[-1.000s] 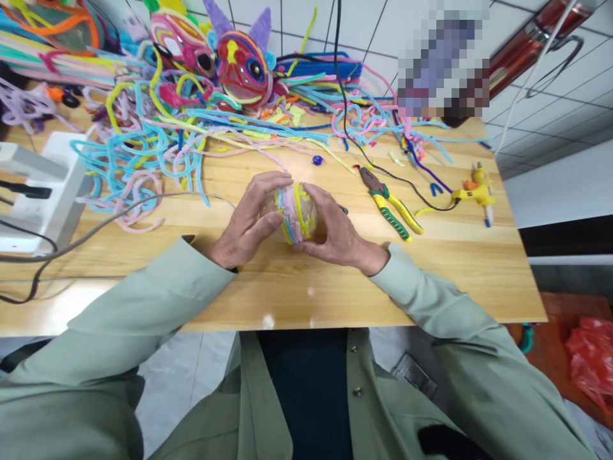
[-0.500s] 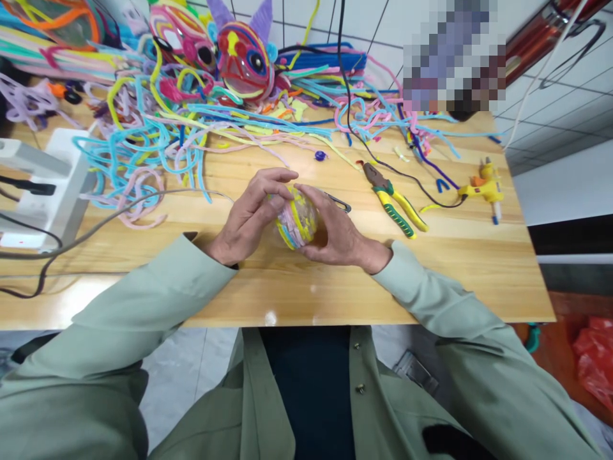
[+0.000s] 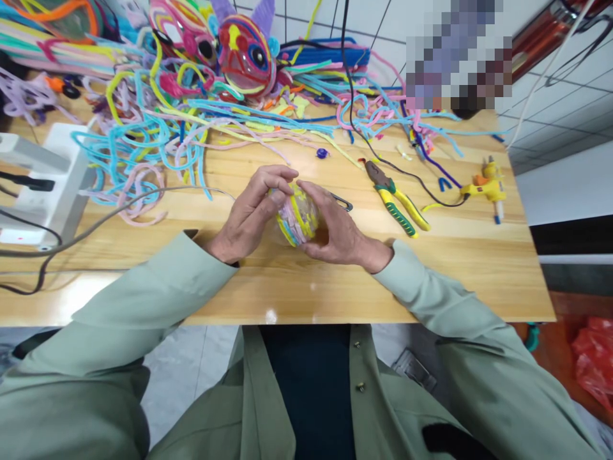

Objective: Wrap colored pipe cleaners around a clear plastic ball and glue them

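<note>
Between my two hands is a clear round ball (image 3: 297, 219) banded with yellow, pink and light-blue pipe cleaners. My left hand (image 3: 255, 214) curves over its left side, with thumb and fingertips against the top. On the other side, my right hand (image 3: 338, 227) wraps the ball, thumb underneath and fingers along the upper edge. Part of the ball is hidden by the fingers. Just beyond my right hand lies a small dark metal tool (image 3: 343, 202), partly covered. Pliers (image 3: 395, 201) with green and yellow handles rest to the right.
A yellow glue gun (image 3: 487, 187) with its cord lies at the right. Tangled pipe cleaners (image 3: 138, 140) spread across the back, below a decorated round mask-like ball (image 3: 246, 57). A white power strip (image 3: 52, 185) stands at the left. A small blue coil (image 3: 322, 153) sits mid-table.
The hands and ball stay almost in place, with only a slight shift in how the ball is turned. The camera view has tilted a little.
</note>
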A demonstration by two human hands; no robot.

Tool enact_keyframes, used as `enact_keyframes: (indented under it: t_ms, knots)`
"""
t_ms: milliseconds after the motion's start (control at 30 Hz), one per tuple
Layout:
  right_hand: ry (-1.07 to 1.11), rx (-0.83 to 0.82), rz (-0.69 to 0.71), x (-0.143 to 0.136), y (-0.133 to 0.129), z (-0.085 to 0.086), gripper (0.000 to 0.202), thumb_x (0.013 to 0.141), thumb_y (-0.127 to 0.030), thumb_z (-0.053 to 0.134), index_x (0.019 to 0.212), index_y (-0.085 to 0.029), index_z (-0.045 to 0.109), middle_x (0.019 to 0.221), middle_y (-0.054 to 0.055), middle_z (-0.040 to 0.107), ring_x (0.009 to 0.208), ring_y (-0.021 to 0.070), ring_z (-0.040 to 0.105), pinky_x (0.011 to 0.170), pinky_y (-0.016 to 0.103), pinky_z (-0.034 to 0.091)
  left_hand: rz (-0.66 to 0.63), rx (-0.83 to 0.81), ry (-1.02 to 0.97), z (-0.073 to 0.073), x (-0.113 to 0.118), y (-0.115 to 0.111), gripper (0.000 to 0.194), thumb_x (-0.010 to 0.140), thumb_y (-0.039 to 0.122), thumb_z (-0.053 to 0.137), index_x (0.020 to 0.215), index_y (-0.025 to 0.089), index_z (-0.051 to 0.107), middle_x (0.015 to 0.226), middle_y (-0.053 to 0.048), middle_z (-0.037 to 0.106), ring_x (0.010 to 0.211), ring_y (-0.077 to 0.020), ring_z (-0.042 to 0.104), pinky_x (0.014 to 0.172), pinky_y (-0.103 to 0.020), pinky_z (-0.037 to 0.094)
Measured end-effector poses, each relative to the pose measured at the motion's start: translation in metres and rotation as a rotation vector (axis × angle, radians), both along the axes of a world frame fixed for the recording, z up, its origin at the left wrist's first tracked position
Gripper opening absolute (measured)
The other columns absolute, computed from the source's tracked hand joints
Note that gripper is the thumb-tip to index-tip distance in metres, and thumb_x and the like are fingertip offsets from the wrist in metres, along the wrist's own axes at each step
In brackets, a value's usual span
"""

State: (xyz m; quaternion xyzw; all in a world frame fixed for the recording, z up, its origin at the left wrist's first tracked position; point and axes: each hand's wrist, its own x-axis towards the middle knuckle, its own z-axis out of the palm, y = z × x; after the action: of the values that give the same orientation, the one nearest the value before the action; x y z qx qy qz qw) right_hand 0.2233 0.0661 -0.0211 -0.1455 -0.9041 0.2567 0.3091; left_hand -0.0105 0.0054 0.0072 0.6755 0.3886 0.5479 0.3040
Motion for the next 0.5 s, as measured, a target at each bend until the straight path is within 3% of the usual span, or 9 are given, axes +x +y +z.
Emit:
enact_keyframes:
  t_ms: [300, 500]
  knots:
    - [0.001, -0.023, -0.025, 0.0, -0.0013, 0.0016, 0.101, 0.096, -0.065, 0.07, 0.173, -0.027, 0.019, 0.172, 0.022, 0.047, 0.162, 0.0397, 0.048, 0.132, 0.067, 0.043, 0.058, -0.003, 0.006, 0.0006, 0.0011, 0.0006, 0.028, 0.113, 0.058, 0.055, 0.116, 0.035, 0.071, 0.127, -0.007, 0.069, 0.127, -0.032, 0.066, 0.113, -0.061, 0.055]
    - [-0.04, -0.074, -0.085, 0.0004, -0.0013, 0.0029, 0.1, 0.096, -0.074, 0.068, 0.172, -0.027, 0.023, 0.172, 0.02, 0.05, 0.16, 0.0397, 0.05, 0.131, 0.068, 0.046, 0.087, 0.063, 0.023, -0.0042, 0.0009, 0.0024, 0.039, 0.115, 0.062, 0.047, 0.124, 0.034, 0.074, 0.129, -0.009, 0.07, 0.129, -0.0318, 0.065, 0.117, -0.061, 0.052]
